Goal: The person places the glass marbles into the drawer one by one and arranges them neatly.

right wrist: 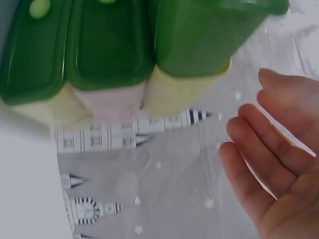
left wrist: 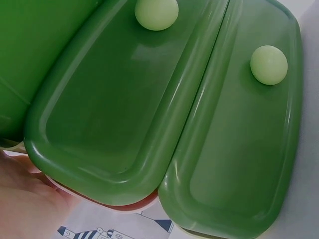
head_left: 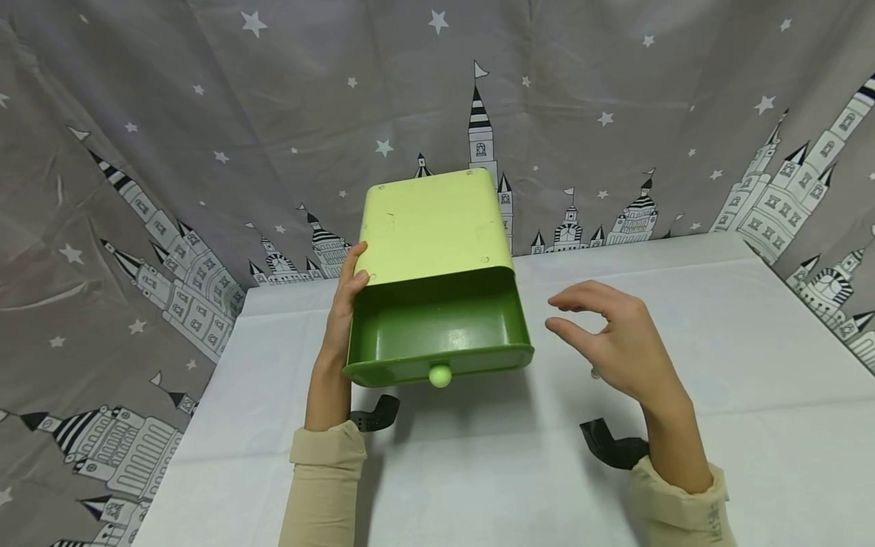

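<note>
A small plastic drawer unit (head_left: 437, 224) with a pale yellow-green top stands over the table. Its dark green top drawer (head_left: 437, 327) is pulled out, with nothing seen inside and a light green knob (head_left: 440, 375) on its front. In the left wrist view, two lower green drawers (left wrist: 234, 149) are closed, each with a round knob. My left hand (head_left: 344, 304) grips the unit's left side, fingertips showing at the top edge. To the right, apart from the unit, my right hand (head_left: 608, 334) is empty, thumb and fingers parted in a loose C.
White cloth covers the table (head_left: 478, 471). Behind and at the sides hangs a grey curtain (head_left: 307, 99) printed with castles and stars. A dark wrist-worn camera piece (head_left: 615, 448) sits below each hand.
</note>
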{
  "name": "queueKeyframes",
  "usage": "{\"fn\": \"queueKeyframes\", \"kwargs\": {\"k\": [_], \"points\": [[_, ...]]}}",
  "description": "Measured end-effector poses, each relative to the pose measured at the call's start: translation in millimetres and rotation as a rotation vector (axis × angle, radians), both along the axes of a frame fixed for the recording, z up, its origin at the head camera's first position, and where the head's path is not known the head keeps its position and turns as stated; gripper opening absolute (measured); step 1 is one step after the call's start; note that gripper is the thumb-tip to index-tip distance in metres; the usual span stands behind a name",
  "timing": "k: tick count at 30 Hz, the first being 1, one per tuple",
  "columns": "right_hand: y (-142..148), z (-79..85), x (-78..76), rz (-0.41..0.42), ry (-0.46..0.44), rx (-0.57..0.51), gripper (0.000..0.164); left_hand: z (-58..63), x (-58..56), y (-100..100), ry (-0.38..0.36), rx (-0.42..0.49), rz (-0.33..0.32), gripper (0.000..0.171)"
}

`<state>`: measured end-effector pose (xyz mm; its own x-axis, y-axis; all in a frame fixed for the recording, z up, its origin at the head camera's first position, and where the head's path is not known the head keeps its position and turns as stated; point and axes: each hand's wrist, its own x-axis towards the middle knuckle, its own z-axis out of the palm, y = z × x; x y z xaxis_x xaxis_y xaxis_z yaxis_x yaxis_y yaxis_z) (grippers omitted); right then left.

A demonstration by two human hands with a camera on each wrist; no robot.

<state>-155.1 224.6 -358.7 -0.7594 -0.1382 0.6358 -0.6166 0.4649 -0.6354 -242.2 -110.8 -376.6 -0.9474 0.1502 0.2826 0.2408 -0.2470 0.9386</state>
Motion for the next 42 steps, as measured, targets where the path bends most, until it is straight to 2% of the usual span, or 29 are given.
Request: {"fn": "queueKeyframes", "kwargs": {"k": [12,19,27,36,42], "points": [[37.0,-11.2,-7.5,-0.084,-0.149,0.050,0.018,1.3,0.4,0.7,0.004,0.022,-0.008,0.049],[69.8,-26.6,-11.3,-0.120,-0.272,0.049,0.022,1.6,0.2,1.4,0.004,0.004,-0.006,0.051],[100.2,-41.7,-11.2,-0.147,-0.341,0.068,0.024,0.7,-0.4,1.4,0.008,0.009,-0.012,0.049],[114.7,-49.9,-9.6,-0.140,-0.436,0.142,0.025,0.6,1.0,0.6,0.001,0.016,-0.012,0.050],[126.3,-58.6,-11.1,-0.167,-0.519,0.223,0.031,1.4,1.7,0.3,-0.004,0.020,-0.016,0.050]]}}
